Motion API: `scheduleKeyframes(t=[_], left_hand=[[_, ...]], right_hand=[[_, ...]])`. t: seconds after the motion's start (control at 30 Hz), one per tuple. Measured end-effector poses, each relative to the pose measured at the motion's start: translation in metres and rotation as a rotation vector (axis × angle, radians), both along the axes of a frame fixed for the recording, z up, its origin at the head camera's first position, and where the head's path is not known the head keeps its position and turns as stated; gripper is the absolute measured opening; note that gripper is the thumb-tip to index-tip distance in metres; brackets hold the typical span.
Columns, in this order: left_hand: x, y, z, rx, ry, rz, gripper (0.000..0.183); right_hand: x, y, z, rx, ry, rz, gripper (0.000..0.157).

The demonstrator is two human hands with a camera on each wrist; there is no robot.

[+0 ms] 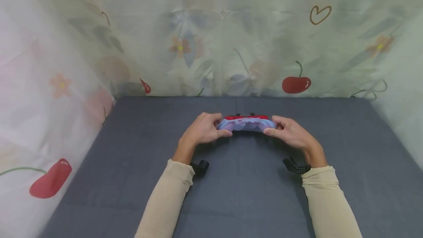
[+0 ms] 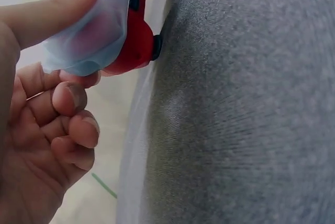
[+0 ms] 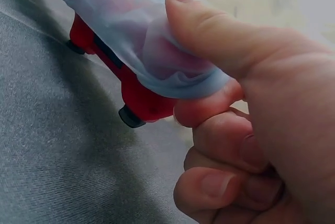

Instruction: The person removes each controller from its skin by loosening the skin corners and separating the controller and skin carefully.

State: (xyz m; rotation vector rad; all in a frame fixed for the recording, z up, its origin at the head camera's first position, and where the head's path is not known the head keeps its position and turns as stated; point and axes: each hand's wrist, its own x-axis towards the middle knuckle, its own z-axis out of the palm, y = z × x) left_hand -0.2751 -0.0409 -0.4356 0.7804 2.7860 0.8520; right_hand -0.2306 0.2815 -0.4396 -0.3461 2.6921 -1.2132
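A red game controller (image 1: pixel 264 117) with two black thumbsticks is held over the grey tabletop, its grips inside a translucent light-blue cover (image 1: pixel 248 124). My left hand (image 1: pixel 205 127) pinches the covered left grip between thumb and fingers. At the other end, the right hand (image 1: pixel 292 132) does the same on the right grip. In the left wrist view, the thumb lies across the cover (image 2: pixel 107 25), and bare red controller (image 2: pixel 131 51) shows beyond its edge. The right wrist view has the cover (image 3: pixel 128 30) wrinkled around the controller (image 3: pixel 144 101), with the thumbsticks facing the table.
A grey cloth (image 1: pixel 241 194) covers the table. Behind it and at the sides hangs a printed curtain (image 1: pixel 221 47) with cherries and flowers. Each wrist carries a black camera mount, one on the left (image 1: pixel 200 168) and one on the right (image 1: pixel 295 166).
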Motion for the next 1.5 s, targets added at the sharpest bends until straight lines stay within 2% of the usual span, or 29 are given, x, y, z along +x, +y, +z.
scheduleKeyframes(t=[0.23,0.57,0.83,1.0,1.17,1.3,1.4,1.5], left_hand=[[-0.001,0.002,-0.001,0.002,-0.027,0.004,0.042],[0.001,0.004,0.004,-0.014,-0.046,0.023,0.041],[0.003,0.009,0.006,-0.088,-0.029,0.044,0.038],[0.006,0.013,0.008,-0.124,0.018,0.053,0.039],[0.007,0.019,0.009,-0.104,0.074,0.047,0.038],[0.008,0.021,0.009,-0.091,0.112,0.043,0.034],[0.008,0.022,0.009,-0.104,0.115,0.033,0.031],[0.007,0.022,0.009,-0.128,0.096,0.021,0.027]], right_hand=[[0.002,0.001,-0.001,0.008,0.007,0.014,0.036],[0.003,-0.002,0.0,0.028,0.014,-0.016,0.035],[0.002,-0.005,-0.003,0.054,0.012,-0.053,0.038],[0.002,-0.011,0.0,0.062,0.071,-0.058,0.033],[0.0,-0.025,0.0,0.076,0.092,0.018,0.028],[0.002,-0.031,0.002,0.09,0.086,0.017,0.028],[0.004,-0.032,0.004,0.094,0.052,0.015,0.03],[0.004,-0.034,0.005,0.104,-0.005,0.051,0.032]])
